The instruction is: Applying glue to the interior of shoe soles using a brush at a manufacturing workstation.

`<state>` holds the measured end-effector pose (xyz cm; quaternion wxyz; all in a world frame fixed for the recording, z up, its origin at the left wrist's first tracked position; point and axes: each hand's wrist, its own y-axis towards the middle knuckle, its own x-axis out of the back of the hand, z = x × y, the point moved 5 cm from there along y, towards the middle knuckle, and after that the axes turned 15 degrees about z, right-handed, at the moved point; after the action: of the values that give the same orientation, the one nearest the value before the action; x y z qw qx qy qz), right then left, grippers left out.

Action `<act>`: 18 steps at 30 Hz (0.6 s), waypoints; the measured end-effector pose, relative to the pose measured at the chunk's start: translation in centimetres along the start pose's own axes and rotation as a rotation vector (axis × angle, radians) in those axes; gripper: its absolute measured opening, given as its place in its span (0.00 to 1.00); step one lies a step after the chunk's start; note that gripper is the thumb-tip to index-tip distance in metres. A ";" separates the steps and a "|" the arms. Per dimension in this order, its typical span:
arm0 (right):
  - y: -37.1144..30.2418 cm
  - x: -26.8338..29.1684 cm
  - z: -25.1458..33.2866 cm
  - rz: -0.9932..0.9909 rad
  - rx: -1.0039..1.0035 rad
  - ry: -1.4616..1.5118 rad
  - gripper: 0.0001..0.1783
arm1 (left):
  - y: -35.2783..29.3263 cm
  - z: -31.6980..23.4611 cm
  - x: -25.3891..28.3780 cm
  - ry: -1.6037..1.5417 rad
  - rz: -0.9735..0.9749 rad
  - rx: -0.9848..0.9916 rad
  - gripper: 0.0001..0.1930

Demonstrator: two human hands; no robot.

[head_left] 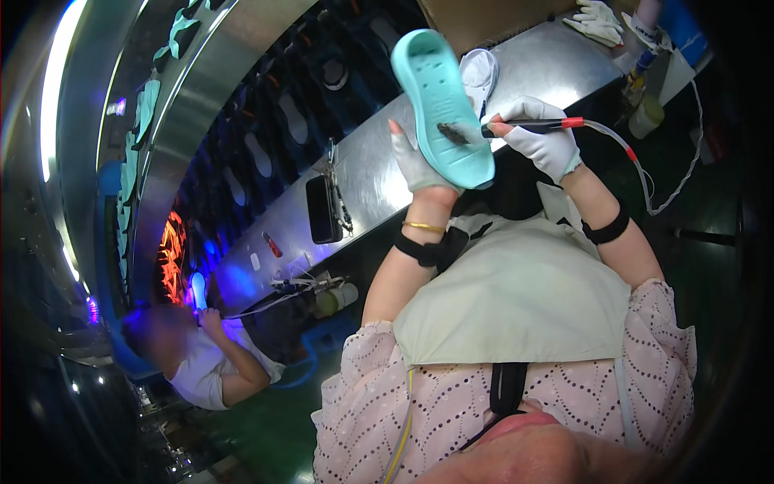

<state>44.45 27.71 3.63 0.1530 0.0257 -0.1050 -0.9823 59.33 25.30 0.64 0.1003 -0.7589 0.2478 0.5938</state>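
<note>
A turquoise shoe sole (430,85) with small holes near its upper end is tilted up in front of me over the table edge. My left hand (417,168), in a white fingerless glove, grips it from below, thumb by its left edge; the other fingers are hidden behind it. My right hand (544,145), gloved the same way, is closed around a black-handled brush (556,124). The brush's dark bristles touch the sole's inner face near its lower end. From the handle's red-banded end, a clear tube (619,139) curves off to the right.
On the metal table (371,173) lie a black phone (324,211), a small red tool (272,245) and white gloves (597,21). Dark racks (314,105) carrying soles run behind it. A co-worker (218,363) holds a sole at the left. A bottle (645,118) stands at the right.
</note>
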 end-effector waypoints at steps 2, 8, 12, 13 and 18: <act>-0.1 -0.3 -0.1 0.030 -0.004 0.113 0.06 | -0.2 0.6 0.3 0.079 0.003 -0.034 0.41; -0.8 -3.3 -0.7 0.114 -0.005 0.153 0.06 | 0.4 0.7 -1.1 -0.338 0.253 -0.040 0.42; -0.1 -2.0 0.3 0.060 0.092 0.065 0.06 | 0.6 0.0 -1.3 0.019 0.170 -0.033 0.42; -0.1 -2.5 0.5 0.117 0.112 -0.024 0.06 | 0.7 -0.2 -1.1 0.016 0.172 -0.033 0.42; 0.1 -2.7 -0.5 0.207 -0.004 0.119 0.04 | 1.0 -0.8 -0.4 0.076 0.182 0.049 0.40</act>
<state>47.13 28.36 3.26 0.2594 0.0726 -0.0960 -0.9582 59.43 24.21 1.39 0.0550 -0.7528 0.3336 0.5649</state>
